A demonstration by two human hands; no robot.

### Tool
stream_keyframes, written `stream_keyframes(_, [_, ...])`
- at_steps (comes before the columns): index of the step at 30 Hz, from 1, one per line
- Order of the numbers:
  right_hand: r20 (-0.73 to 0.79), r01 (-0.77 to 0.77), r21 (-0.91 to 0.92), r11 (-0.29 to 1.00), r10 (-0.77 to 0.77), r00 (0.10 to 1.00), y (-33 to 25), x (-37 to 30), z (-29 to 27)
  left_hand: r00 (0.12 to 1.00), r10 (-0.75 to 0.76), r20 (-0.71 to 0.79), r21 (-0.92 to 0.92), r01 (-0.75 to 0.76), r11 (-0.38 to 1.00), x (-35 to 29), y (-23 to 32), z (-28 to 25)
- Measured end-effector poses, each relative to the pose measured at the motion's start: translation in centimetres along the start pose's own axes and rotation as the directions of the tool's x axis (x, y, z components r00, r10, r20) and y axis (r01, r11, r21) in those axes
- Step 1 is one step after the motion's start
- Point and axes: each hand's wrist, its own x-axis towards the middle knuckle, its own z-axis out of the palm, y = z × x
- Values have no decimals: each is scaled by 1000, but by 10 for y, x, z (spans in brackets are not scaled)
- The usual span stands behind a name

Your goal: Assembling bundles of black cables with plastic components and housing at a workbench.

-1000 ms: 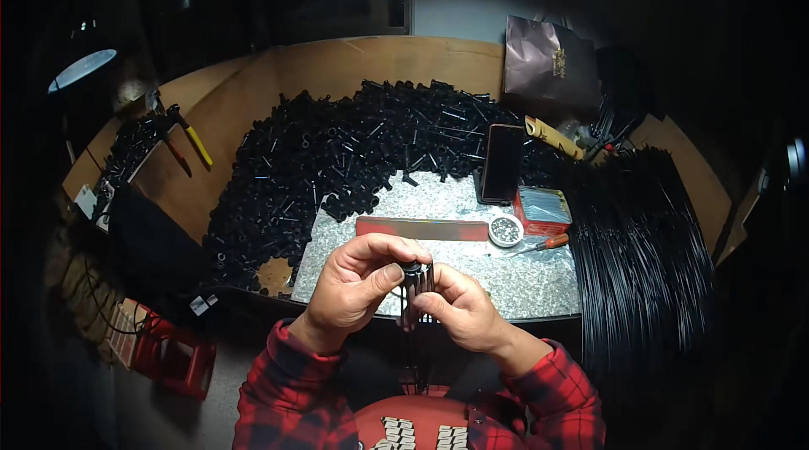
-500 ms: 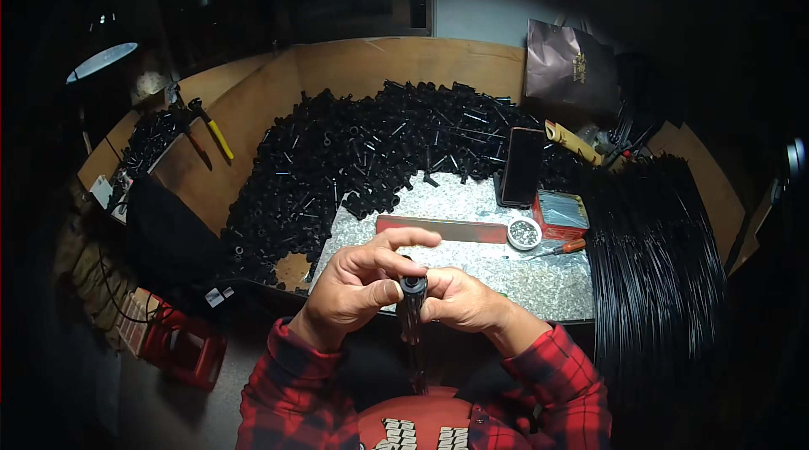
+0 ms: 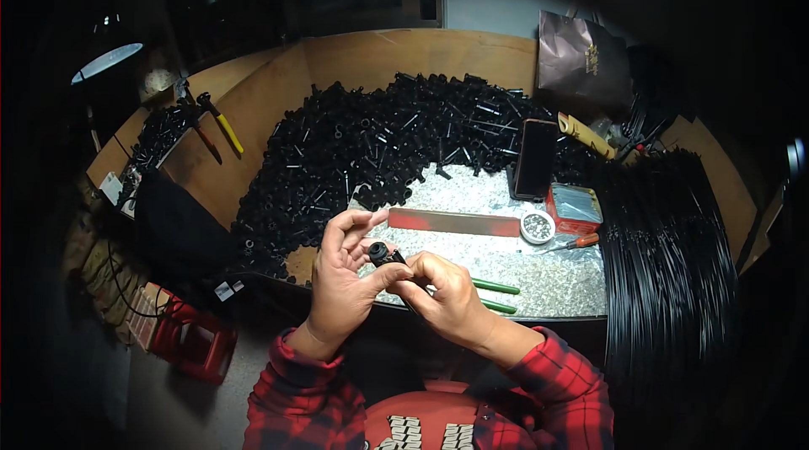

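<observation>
A black tubular part with a round hollow end is held in front of me, tilted up toward the left. My right hand is closed round its lower body. My left hand pinches it with the thumb, while the other fingers are raised and slightly curled behind its end. What lies inside my right fist is hidden. Two green tool handles show on the speckled worktop, just beyond my right hand, which hides the tool's head. A flat grey and red bar lies farther back.
A heap of black tubular parts fills the back and left. At right are a white dish of small bits, a red box, a screwdriver, a propped phone and a bundle of black rods.
Both hands have turned the black part from nearly upright to leaning left. My right hand has closed lower round it, and my left fingers have lifted off its top. The green handles now show.
</observation>
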Motion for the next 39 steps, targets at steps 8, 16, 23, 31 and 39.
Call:
stream_keyframes(8, [107, -51, 241, 969, 26, 994, 12, -5, 18, 973, 224, -57, 595, -147, 790, -16, -4, -17])
stream_keyframes(16, [234, -226, 236, 945, 170, 957, 13, -5, 16, 984, 151, 95, 567, -178, 804, -20, 2, -28])
stream_keyframes(23, [195, -122, 214, 969, 80, 978, 23, -11, 18, 980, 97, 176, 500, -174, 848, -25, -1, -24])
stream_keyframes(31, [146, -162, 240, 957, 129, 981, 18, -19, 23, 995, 77, 58, 534, -96, 840, -38, -18, -14])
stream_keyframes(39, [266, -250, 283, 926, 174, 948, 22, -19, 25, 995, 96, 18, 533, -91, 841, -37, -34, -27])
